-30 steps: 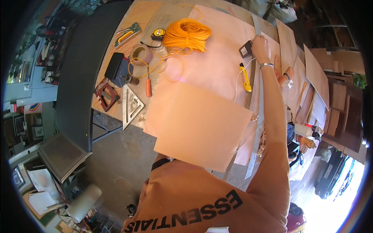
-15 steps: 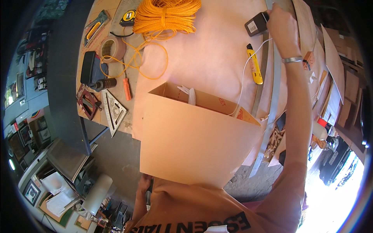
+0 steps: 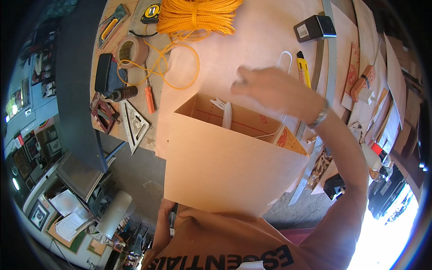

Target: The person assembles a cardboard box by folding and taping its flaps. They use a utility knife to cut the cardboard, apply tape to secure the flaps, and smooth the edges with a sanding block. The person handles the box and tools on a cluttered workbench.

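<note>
1 large folded sheet of thin tan board [image 3: 229,175] stands at the near edge of the bench [image 3: 252,54], leaning against the person's chest; it looks light, stiff yet easily creased, best taken by its edges. Above it the right hand [image 3: 274,92] hovers blurred, fingers apart, empty. Whether the left hand [image 3: 163,215], low beneath it, grips anything cannot be told. Red printed marks line the board's inner face; a small white label sits on the black box [image 3: 315,28].
</note>
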Motion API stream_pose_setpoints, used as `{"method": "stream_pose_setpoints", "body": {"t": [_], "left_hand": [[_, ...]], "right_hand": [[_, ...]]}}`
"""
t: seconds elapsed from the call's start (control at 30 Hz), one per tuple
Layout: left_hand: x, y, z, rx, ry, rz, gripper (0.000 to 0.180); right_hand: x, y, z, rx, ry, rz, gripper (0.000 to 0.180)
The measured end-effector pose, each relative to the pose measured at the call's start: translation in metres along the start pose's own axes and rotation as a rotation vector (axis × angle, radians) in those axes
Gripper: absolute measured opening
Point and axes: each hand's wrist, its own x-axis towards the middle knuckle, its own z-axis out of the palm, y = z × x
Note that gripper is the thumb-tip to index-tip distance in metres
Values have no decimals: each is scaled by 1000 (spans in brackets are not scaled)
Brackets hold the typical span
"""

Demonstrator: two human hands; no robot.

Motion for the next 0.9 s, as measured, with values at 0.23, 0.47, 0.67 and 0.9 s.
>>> {"method": "stream_pose_setpoints", "body": {"t": [0.23, 0.47, 0.67, 0.9], "left_hand": [[-5, -28, 10, -113, 66, -11, 55], [-11, -53, 24, -311, 116, -130, 58], [-9, -42, 30, -389, 64, -126, 50], [-1, -48, 24, -327, 80, -27, 31]], "right_hand": [[18, -26, 44, 157, -99, -209, 25], [10, 6, 16, -2, -46, -67, 17], [-8, 76, -14, -293, 264, 416, 25], [0, 115, -10, -583, 255, 444, 30]]}}
